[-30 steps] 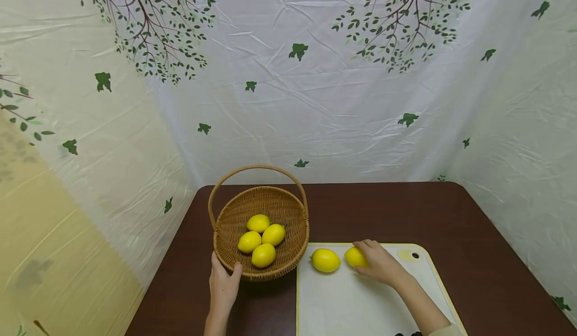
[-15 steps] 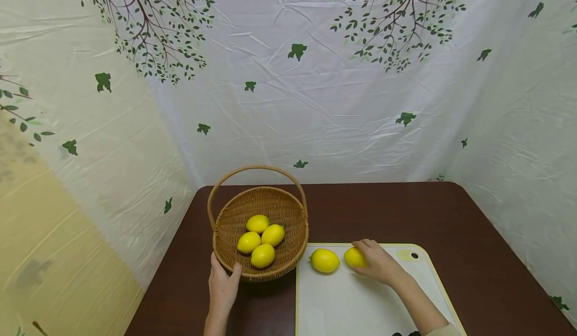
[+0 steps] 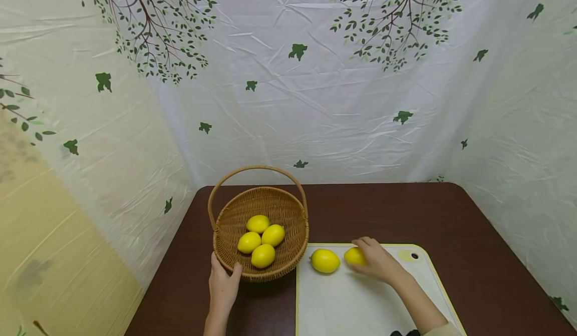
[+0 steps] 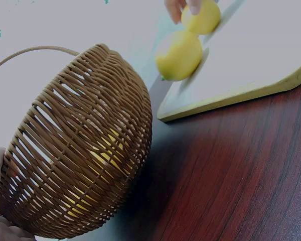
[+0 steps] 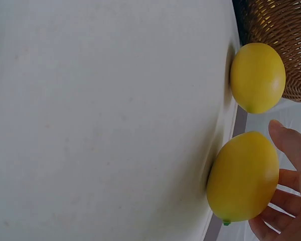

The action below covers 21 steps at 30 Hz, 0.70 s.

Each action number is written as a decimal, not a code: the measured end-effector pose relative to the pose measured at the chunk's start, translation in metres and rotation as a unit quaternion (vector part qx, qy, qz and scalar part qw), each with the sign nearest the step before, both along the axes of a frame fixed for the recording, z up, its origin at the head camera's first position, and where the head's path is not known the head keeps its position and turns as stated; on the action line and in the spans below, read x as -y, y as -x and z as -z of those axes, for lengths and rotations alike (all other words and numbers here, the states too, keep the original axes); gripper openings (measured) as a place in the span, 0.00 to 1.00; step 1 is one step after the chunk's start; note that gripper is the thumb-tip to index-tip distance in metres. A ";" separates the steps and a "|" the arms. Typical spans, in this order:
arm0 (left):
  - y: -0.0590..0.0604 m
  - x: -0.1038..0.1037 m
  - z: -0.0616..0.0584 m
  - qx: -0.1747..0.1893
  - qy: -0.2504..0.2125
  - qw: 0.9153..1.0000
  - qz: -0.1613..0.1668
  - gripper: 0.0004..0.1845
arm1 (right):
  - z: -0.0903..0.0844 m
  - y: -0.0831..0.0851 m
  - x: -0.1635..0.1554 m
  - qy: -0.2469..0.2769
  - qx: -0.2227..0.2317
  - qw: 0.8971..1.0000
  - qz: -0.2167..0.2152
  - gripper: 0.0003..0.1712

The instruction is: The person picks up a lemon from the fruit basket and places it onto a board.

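Observation:
My left hand [image 3: 223,283] grips the near-left rim of a wicker basket [image 3: 225,216], thumb inside it. The basket tilts toward me over the table, with several lemons [image 3: 263,256] in it. Two more lie on a white cutting board. The left lemon [image 3: 325,261] is beside the basket. My right hand [image 3: 377,261] is at the right lemon [image 3: 355,256], partly covering it in the head view. In the right wrist view, the fingers [image 5: 286,202] extend behind this lemon and the thumb [image 5: 291,143] stands a little off its surface.
The cutting board [image 3: 342,306] has a yellow edge and a hole at its far right corner. It lies on a dark brown table [image 3: 387,211]. A leaf-printed white curtain [image 3: 270,125] hangs behind. Something small and black [image 3: 412,333] shows at the bottom edge.
My right hand's fingers have lifted and loosened slightly around the right lemon. The basket, the left hand and the lemons stay in place.

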<state>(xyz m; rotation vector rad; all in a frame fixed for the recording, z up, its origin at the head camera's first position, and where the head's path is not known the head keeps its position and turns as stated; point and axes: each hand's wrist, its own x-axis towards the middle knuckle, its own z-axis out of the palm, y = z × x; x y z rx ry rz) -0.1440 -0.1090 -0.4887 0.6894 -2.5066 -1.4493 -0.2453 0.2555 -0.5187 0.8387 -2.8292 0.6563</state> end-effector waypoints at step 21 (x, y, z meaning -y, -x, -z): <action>-0.005 0.005 0.004 -0.006 0.001 1.000 0.006 0.46 | -0.038 -0.002 0.039 0.000 -0.048 0.999 -0.023 0.30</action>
